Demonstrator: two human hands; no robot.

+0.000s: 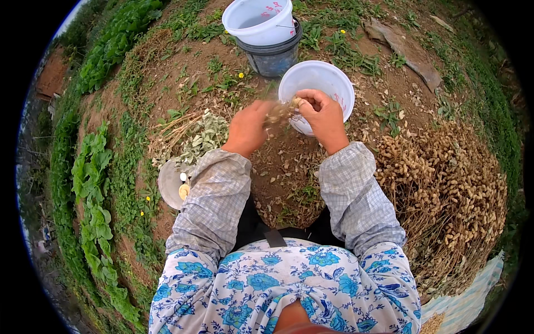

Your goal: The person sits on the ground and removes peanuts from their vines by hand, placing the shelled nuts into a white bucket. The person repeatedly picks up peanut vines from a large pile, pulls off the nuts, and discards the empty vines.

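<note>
My left hand [248, 127], blurred with motion, has its fingers curled on a dried peanut plant [278, 113], whose stems and roots are smeared between my hands. My right hand [325, 119] pinches a pale peanut pod [297, 102] at the plant's right end, over the near left part of a white bucket [320, 75] standing on the soil. A big heap of dried plants with many pods [439, 183] lies by my right arm. Stripped stalks with greyish leaves [194, 131] lie beyond my left forearm.
Stacked white [256, 28] and dark [270, 58] buckets stand at the back. A pale round container [169, 183] with small items sits by my left arm. Leafy green plants [92, 183] run along the left. Flattened sacking [406, 55] lies back right, a striped sheet [461, 300] front right.
</note>
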